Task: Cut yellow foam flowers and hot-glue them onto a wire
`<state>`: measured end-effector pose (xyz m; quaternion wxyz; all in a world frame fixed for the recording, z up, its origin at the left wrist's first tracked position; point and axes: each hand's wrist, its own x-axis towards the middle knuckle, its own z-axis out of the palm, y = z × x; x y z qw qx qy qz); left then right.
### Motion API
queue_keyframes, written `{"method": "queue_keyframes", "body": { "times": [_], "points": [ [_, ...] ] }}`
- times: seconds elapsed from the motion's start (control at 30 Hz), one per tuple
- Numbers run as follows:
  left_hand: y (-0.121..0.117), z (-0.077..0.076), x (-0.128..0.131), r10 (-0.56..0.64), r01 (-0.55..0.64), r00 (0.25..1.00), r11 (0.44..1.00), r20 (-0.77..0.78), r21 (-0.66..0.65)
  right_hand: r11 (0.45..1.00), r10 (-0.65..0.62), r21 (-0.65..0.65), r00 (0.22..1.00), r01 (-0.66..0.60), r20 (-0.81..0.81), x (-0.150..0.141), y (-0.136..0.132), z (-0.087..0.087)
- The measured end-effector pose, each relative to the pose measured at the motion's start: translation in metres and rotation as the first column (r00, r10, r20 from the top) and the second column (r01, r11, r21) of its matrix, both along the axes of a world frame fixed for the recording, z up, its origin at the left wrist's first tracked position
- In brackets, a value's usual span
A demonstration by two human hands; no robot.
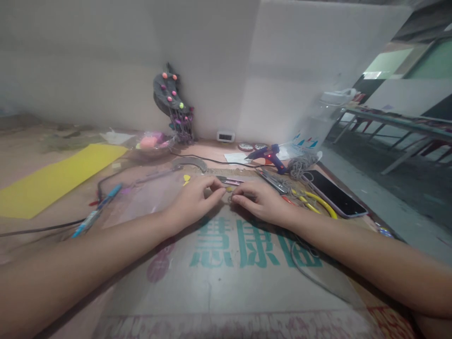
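Note:
My left hand [197, 200] has its thumb and index finger closed in a pinch above the printed sheet [219, 292]. My right hand [259, 202] faces it, fingertips also pinched together, a small gap away. A tiny yellow piece [229, 189] shows between the two sets of fingertips. What either pinch holds is too small and blurred to name. A thin grey cord [318, 280] curves over the sheet from under my right forearm. Just beyond the hands lies a slim cutter-like tool [231, 181]. Small yellow cut pieces [186, 179] rest beyond my left hand.
A blue glue gun [270, 156] with a red light stands behind the right hand, near a grey yarn bundle [300, 165], yellow-handled pliers [321, 202] and a phone [335, 193]. At left are yellow paper [60, 181] and a marker [86, 223]. A grey crescent ornament [169, 94] stands against the wall.

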<state>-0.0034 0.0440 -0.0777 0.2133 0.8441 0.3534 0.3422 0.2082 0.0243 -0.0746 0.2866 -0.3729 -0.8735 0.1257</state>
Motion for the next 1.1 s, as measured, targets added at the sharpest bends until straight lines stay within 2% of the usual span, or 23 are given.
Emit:
{"method": "queue_keyframes", "body": {
  "times": [0.27,0.37,0.47,0.57,0.63,0.73,0.8,0.9,0.97,1.1],
  "points": [
    [-0.001,0.001,-0.001,-0.008,0.008,1.0,1.0,0.024,-0.009,1.0,0.011,0.026,0.999,-0.012,0.048,0.0,-0.001,-0.002],
    [-0.001,0.001,-0.001,-0.002,0.003,1.0,1.0,0.017,-0.021,0.999,-0.038,0.039,0.999,0.039,-0.028,-0.001,-0.003,-0.003],
    [-0.001,0.0,-0.001,0.009,-0.009,1.0,1.0,0.02,-0.024,0.988,-0.109,0.094,0.986,0.122,-0.128,0.001,-0.004,0.007],
    [-0.001,0.0,0.0,0.011,-0.01,1.0,0.999,0.02,-0.038,0.963,-0.185,0.174,0.974,0.207,-0.134,0.015,0.0,0.029],
    [-0.001,0.0,0.0,0.013,-0.012,1.0,0.998,0.017,-0.057,0.902,-0.313,0.258,0.936,0.345,-0.158,0.035,0.007,0.043],
    [-0.001,0.0,0.0,0.014,-0.012,1.0,0.997,0.025,-0.074,0.692,-0.543,0.386,0.793,0.609,-0.277,0.073,0.024,0.051],
    [0.0,-0.001,0.0,0.011,-0.009,1.0,0.997,0.029,-0.076,0.621,-0.627,0.411,0.737,0.668,-0.25,0.098,0.039,0.048],
    [0.0,-0.002,0.0,0.006,-0.004,1.0,0.997,0.028,-0.072,0.565,-0.78,0.338,0.621,0.752,-0.076,0.124,0.06,0.036],
    [0.0,-0.002,0.0,0.002,-0.001,1.0,0.998,0.024,-0.067,0.593,-0.794,0.251,0.608,0.765,0.023,0.13,0.07,0.029],
    [-0.001,-0.002,-0.001,0.01,-0.01,1.0,0.998,0.002,-0.068,0.719,-0.695,0.078,0.718,0.691,0.042,0.121,0.077,0.019]
  ]
}}
